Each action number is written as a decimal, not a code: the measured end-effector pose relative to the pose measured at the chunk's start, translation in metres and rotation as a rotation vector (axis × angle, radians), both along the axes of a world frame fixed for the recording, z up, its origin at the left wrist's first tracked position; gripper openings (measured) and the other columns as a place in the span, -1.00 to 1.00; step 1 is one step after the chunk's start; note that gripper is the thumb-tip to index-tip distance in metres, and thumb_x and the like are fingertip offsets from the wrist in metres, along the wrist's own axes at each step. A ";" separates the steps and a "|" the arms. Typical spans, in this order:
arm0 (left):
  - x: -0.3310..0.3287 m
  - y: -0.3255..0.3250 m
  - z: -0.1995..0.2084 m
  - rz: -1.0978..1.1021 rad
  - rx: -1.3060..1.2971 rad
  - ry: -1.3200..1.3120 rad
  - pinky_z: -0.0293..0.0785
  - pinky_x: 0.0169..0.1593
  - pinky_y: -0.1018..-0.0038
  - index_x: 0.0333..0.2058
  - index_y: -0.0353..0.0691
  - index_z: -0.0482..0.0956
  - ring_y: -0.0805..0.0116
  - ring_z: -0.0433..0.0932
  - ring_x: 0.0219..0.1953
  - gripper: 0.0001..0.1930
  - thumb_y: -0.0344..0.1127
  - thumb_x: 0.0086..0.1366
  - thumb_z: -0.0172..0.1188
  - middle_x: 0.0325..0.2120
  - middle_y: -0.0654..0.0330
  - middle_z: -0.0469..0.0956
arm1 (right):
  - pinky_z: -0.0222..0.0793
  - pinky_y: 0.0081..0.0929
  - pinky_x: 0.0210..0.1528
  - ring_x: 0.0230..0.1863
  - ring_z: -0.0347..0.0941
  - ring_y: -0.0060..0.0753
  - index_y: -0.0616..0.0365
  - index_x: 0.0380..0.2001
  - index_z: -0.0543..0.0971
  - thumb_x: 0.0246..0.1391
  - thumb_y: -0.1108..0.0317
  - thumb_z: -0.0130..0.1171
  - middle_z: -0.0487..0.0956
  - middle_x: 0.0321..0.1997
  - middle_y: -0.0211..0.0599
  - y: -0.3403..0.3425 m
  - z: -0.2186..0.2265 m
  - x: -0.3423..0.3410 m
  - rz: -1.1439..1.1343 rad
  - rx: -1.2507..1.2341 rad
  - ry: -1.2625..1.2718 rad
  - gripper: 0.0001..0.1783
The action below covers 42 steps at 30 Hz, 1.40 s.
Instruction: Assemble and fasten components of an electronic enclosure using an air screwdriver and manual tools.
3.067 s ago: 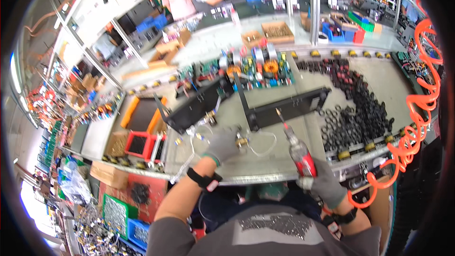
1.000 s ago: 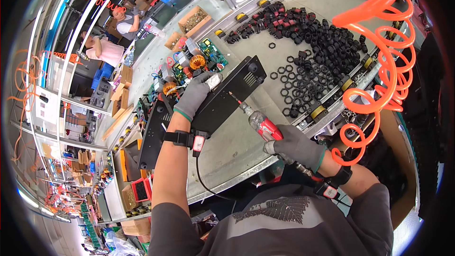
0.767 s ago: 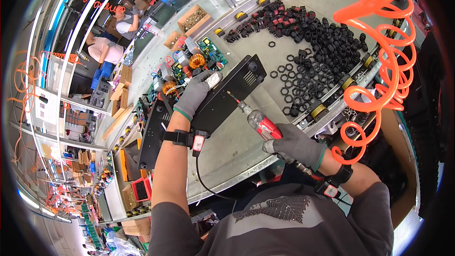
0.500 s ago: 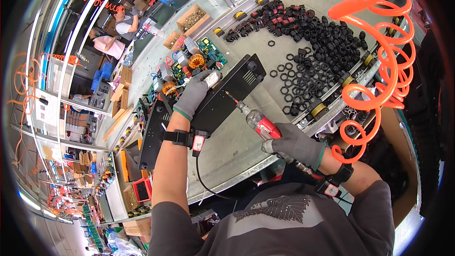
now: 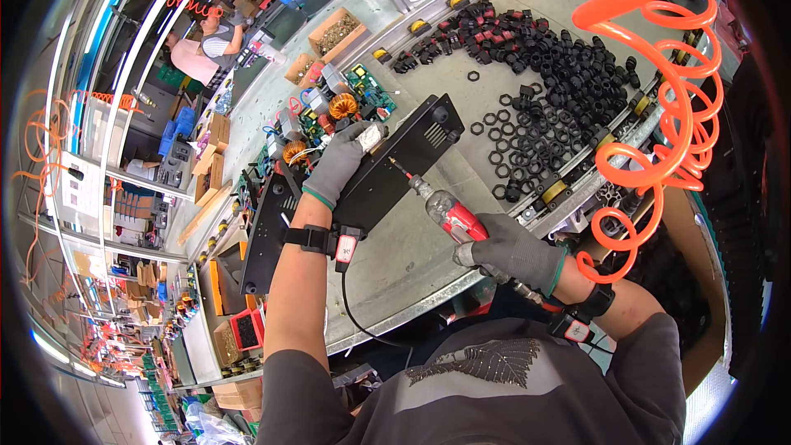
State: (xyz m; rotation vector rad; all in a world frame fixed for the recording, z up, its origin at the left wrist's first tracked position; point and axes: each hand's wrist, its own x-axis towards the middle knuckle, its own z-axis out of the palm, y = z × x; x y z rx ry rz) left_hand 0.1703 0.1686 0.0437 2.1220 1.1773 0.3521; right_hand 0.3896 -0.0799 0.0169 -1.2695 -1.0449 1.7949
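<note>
At centre frame, the left gloved hand (image 5: 336,168) pinches a small pale part (image 5: 371,138) against a tilted black panel (image 5: 386,187); right of centre, the right gloved hand (image 5: 519,254) grips a red power screwdriver (image 5: 456,217). Its bit (image 5: 400,167), perhaps touching the panel, could skid if angled.
</note>
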 end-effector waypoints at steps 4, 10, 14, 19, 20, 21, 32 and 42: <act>-0.003 0.006 -0.003 -0.014 -0.033 -0.037 0.42 0.01 0.54 0.08 -0.23 0.54 0.46 0.54 -0.12 -0.65 -0.35 0.36 0.01 -0.13 0.18 0.61 | 0.22 -0.56 -0.51 -0.55 0.29 -0.63 0.20 -0.39 0.48 -0.05 0.19 0.24 0.40 -0.55 -0.47 0.000 0.002 0.000 -0.012 0.002 0.004 -0.71; -0.009 0.012 -0.015 -0.026 0.028 -0.034 0.36 0.06 0.57 0.00 -0.19 0.59 0.45 0.49 -0.07 -0.70 -0.23 0.41 0.01 -0.13 0.24 0.55 | 0.27 -0.56 -0.49 -0.54 0.36 -0.60 0.20 -0.38 0.50 -0.04 0.15 0.26 0.44 -0.54 -0.43 0.001 0.003 -0.002 -0.007 -0.033 0.072 -0.67; -0.010 0.014 -0.017 -0.097 0.035 -0.079 0.37 0.05 0.56 -0.01 -0.18 0.58 0.47 0.49 -0.06 -0.71 -0.22 0.42 0.01 -0.11 0.25 0.55 | 0.35 -0.57 -0.45 -0.51 0.43 -0.57 0.20 -0.35 0.52 -0.02 0.09 0.27 0.50 -0.51 -0.38 0.000 0.007 -0.001 -0.005 -0.072 0.141 -0.63; -0.008 0.011 -0.012 -0.040 -0.012 -0.039 0.35 0.09 0.53 -0.02 -0.19 0.58 0.45 0.48 -0.03 -0.69 -0.19 0.43 -0.01 -0.11 0.24 0.54 | 0.35 -0.54 -0.42 -0.50 0.43 -0.56 0.22 -0.34 0.53 0.00 0.00 0.25 0.51 -0.51 -0.37 0.000 0.016 -0.001 0.014 -0.087 0.136 -0.55; -0.007 0.010 -0.010 -0.072 0.027 -0.003 0.36 0.10 0.51 0.03 -0.20 0.56 0.39 0.50 -0.02 -0.68 -0.26 0.40 0.00 -0.07 0.18 0.56 | 0.32 -0.52 -0.41 -0.50 0.41 -0.56 0.22 -0.32 0.53 0.00 -0.06 0.24 0.50 -0.52 -0.38 0.000 0.017 -0.001 0.023 -0.089 0.117 -0.51; -0.006 0.009 -0.008 -0.117 0.088 0.030 0.37 0.11 0.48 0.08 -0.21 0.53 0.33 0.53 -0.01 -0.65 -0.33 0.36 0.02 -0.02 0.12 0.58 | 0.32 -0.52 -0.41 -0.50 0.41 -0.56 0.22 -0.32 0.53 0.00 -0.06 0.24 0.50 -0.52 -0.38 0.000 0.019 -0.001 0.025 -0.085 0.135 -0.51; -0.001 -0.002 0.003 -0.120 0.100 0.036 0.30 0.18 0.47 0.06 -0.21 0.54 0.27 0.47 0.07 -0.66 -0.25 0.40 -0.01 0.02 0.11 0.53 | 0.31 -0.53 -0.36 -0.44 0.41 -0.56 0.24 -0.29 0.52 0.03 -0.10 0.21 0.51 -0.49 -0.36 0.003 0.019 -0.003 0.014 -0.034 0.005 -0.47; 0.004 -0.014 0.018 -0.057 0.056 -0.024 0.32 0.19 0.45 0.14 -0.15 0.49 0.32 0.46 0.09 -0.58 -0.08 0.42 0.05 0.05 0.17 0.52 | 0.21 -0.61 -0.54 -0.58 0.30 -0.67 0.25 -0.20 0.47 0.05 0.13 0.25 0.39 -0.55 -0.49 -0.023 0.032 0.005 0.016 -0.112 0.137 -0.58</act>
